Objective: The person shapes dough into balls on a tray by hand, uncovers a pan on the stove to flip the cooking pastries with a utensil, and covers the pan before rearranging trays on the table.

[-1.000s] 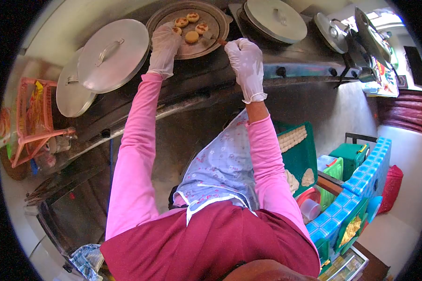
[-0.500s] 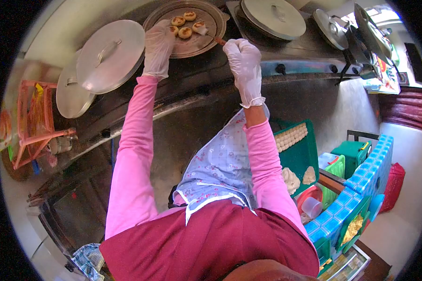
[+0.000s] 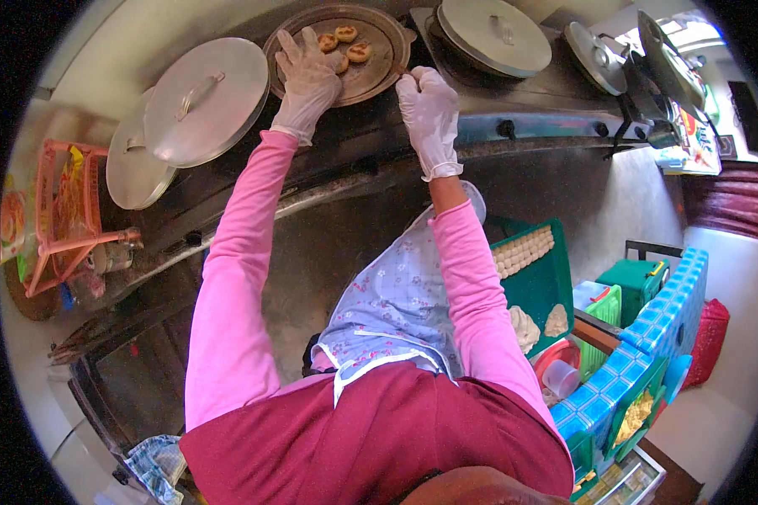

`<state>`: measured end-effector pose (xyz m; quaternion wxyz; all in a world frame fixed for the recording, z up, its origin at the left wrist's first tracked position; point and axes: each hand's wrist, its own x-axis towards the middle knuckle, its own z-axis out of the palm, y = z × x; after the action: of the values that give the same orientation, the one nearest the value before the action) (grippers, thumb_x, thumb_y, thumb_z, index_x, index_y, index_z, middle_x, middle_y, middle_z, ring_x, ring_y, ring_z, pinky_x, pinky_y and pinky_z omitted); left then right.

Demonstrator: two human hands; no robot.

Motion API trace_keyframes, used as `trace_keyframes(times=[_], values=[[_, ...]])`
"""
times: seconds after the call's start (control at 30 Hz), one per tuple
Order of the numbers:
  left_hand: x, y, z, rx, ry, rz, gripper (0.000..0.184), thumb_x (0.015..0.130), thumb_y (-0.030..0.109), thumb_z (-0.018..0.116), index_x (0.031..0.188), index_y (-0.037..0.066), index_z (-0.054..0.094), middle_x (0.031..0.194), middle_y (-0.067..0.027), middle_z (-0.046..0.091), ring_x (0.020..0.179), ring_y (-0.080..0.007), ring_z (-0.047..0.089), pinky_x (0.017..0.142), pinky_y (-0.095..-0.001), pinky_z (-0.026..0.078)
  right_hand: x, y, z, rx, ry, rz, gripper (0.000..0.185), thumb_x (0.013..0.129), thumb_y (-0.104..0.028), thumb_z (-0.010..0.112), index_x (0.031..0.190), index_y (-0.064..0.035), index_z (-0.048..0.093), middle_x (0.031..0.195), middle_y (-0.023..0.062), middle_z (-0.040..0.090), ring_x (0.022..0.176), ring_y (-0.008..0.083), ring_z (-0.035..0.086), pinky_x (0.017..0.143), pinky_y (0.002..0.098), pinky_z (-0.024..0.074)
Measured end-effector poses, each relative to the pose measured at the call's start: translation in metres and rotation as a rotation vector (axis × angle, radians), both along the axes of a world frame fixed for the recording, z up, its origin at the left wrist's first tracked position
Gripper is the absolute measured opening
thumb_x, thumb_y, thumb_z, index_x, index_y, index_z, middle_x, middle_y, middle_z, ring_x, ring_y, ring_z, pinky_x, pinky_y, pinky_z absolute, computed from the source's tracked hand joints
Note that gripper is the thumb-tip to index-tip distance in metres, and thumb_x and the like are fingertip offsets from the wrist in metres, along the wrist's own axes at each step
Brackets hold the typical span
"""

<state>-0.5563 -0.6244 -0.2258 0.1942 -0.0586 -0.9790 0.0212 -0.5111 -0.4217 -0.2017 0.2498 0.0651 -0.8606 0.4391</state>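
Observation:
My left hand, in a thin clear glove, reaches over a round pan with its fingers spread. Several small browned buns lie in the pan, and the nearest one touches or sits partly behind my fingers. My right hand, gloved too, is closed at the pan's right edge. From its fist sticks the short brown handle of a spatula; the blade cannot be made out now.
Lidded pans with metal lids stand left of the pan, and another large lid is to the right. Stove knobs line the front edge. Below right, a green tray holds rows of dough pieces. An orange rack stands left.
My left hand has opened its fingers and shifted slightly right over the buns. The spatula, earlier reaching to a bun, has drawn back toward my right hand.

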Motion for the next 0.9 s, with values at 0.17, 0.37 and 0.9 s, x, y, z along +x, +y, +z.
trace_keyframes(times=[0.17,0.37,0.9], values=[[0.003,-0.002,0.0,0.027,-0.096,0.029,0.031,0.088,0.023,0.055,0.115,0.02,0.069,0.153,-0.0289,0.024,0.138,-0.0634,0.005,0.109,-0.0722,0.015,0.003,0.0,0.001,0.025,-0.036,0.006,0.027,0.086,-0.029,0.058,0.083,-0.0028,0.064,0.073,0.0221,0.064,0.07,0.0408,0.064,0.064,0.0499,0.0481],[0.006,-0.006,0.002,0.02,-0.115,0.061,0.032,0.087,0.021,0.055,0.115,0.02,0.068,0.154,-0.0292,0.023,0.138,-0.064,0.006,0.109,-0.0728,0.014,0.02,-0.01,0.015,-0.034,-0.096,0.003,0.025,0.086,-0.027,0.057,0.082,-0.0035,0.064,0.073,0.0214,0.065,0.069,0.0403,0.064,0.064,0.0498,0.0491],[0.076,-0.068,0.08,0.58,0.39,-0.1,0.035,0.094,0.017,0.058,0.122,-0.002,0.062,0.105,-0.0186,0.07,0.095,-0.0279,0.067,0.085,-0.0382,0.049,-0.034,-0.053,-0.001,0.134,0.037,0.131,0.031,0.087,-0.032,0.055,0.082,-0.0013,0.06,0.075,0.0247,0.064,0.073,0.0432,0.064,0.068,0.0507,0.0504]])
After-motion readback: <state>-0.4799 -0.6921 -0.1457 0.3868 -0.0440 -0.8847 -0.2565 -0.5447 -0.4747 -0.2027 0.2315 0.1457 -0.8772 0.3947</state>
